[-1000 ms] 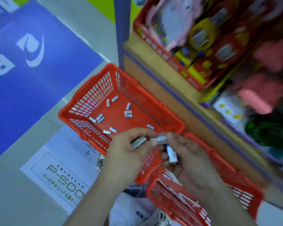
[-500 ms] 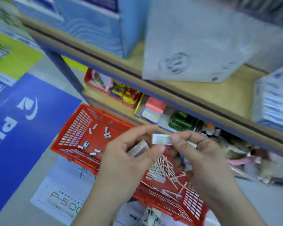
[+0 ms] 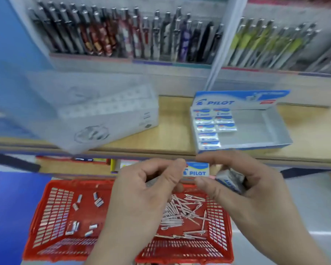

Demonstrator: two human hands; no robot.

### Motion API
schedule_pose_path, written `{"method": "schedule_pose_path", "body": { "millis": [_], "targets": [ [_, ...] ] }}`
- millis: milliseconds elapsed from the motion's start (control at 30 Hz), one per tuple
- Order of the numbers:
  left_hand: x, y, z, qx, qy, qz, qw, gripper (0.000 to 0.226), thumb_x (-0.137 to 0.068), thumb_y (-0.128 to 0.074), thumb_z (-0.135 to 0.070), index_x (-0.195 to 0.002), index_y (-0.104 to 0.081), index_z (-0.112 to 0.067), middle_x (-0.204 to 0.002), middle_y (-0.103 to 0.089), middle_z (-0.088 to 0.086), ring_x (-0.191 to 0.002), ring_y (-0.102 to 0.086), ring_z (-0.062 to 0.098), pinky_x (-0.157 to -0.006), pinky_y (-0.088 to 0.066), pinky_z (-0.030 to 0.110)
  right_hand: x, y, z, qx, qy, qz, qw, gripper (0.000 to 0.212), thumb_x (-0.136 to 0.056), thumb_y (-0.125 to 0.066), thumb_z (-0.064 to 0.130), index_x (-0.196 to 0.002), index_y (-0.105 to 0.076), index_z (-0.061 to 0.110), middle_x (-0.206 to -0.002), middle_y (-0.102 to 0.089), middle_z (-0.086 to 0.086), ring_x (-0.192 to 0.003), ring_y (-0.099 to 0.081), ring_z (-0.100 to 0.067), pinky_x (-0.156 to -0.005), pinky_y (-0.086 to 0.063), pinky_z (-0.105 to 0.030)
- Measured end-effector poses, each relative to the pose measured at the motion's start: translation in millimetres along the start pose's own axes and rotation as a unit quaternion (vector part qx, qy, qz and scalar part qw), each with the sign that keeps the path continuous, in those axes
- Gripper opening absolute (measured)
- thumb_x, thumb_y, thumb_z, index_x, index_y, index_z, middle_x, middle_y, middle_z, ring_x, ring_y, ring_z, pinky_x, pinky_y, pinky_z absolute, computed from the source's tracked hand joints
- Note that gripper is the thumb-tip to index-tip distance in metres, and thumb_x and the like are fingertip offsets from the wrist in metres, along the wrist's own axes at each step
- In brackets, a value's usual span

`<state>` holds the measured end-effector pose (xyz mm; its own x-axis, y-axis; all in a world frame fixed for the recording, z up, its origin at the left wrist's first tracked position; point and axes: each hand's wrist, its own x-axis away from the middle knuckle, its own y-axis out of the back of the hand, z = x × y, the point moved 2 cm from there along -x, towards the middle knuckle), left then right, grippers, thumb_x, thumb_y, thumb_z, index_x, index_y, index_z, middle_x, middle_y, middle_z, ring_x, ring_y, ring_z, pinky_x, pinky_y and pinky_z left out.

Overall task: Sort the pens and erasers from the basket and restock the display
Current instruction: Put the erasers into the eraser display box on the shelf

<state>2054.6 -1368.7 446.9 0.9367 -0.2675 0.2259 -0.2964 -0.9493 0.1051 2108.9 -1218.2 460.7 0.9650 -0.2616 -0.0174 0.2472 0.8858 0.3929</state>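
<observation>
Wooden shelf (image 3: 172, 127) ahead bears a half-filled white-and-blue cardboard display box (image 3: 256, 134), and just below it left hand (image 3: 141, 197) and right hand (image 3: 246, 192) pinch one white-and-blue wrapped eraser (image 3: 196, 170) between them, the right also cupping spare erasers (image 3: 229, 180), so restocking seems underway: next, lay it in the box's bare half.

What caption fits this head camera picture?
Left hand and right hand pinch a white-and-blue Pilot eraser above red plastic baskets before a part-filled eraser box.

My feed is bright and evenly lit with hardly any shadows, though motion blur smears the hanging pens (image 3: 122, 33) and grey box (image 3: 96, 115), and the shelf (image 3: 172, 129) edge bows.
</observation>
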Motion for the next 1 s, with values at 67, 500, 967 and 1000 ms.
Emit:
{"method": "schedule_pose_path", "body": {
  "millis": [67, 500, 967, 1000],
  "targets": [
    [-9.1, -10.3, -4.5, -0.011, -0.021, 0.024, 0.999, 0.032, -0.067, -0.060, -0.054, -0.067, -0.072, -0.024, -0.051, -0.063, -0.003, -0.043, -0.046, 0.000, -0.046, -0.035, 0.013, -3.3, 9.1, -1.6, 0.044, 0.003, -0.029, 0.999, 0.023, -0.067, -0.075, 0.032, -0.089, -0.073, 0.037, -0.084, -0.067, 0.016, -0.078, -0.063, 0.000, -0.069, -0.042, -0.005],
    [-84.0, -36.9, -7.2, -0.240, -0.142, 0.035, 0.960, 0.007, -0.076, -0.072, -0.026, -0.071, -0.069, -0.028, -0.068, -0.067, -0.016, -0.072, -0.058, 0.000, -0.062, -0.041, 0.013, -63.8, 60.7, -17.9, 0.341, -0.163, -0.020, 0.926, 0.015, -0.078, -0.075, 0.029, -0.092, -0.071, 0.029, -0.080, -0.063, 0.014, -0.052, -0.047, 0.002, -0.059, -0.041, -0.019],
    [-95.7, -49.4, 4.7, -0.219, -0.055, 0.022, 0.974, 0.012, -0.073, -0.074, -0.021, -0.069, -0.065, -0.027, -0.054, -0.057, -0.012, -0.043, -0.048, 0.000, -0.045, -0.034, 0.009, -83.2, 56.5, -34.0, 0.350, -0.214, -0.038, 0.911, 0.026, -0.077, -0.075, 0.031, -0.101, -0.067, 0.025, -0.092, -0.055, 0.007, -0.081, -0.049, -0.012, -0.066, -0.035, -0.024],
    [-95.1, -50.2, 4.0, -0.222, -0.053, 0.017, 0.973, 0.012, -0.073, -0.074, -0.020, -0.069, -0.065, -0.027, -0.054, -0.057, -0.012, -0.044, -0.048, 0.000, -0.044, -0.033, 0.008, -84.3, 56.9, -33.2, 0.348, -0.217, -0.029, 0.911, 0.025, -0.077, -0.075, 0.032, -0.100, -0.068, 0.025, -0.089, -0.054, 0.006, -0.079, -0.049, -0.012, -0.064, -0.035, -0.025]
  ]
}}
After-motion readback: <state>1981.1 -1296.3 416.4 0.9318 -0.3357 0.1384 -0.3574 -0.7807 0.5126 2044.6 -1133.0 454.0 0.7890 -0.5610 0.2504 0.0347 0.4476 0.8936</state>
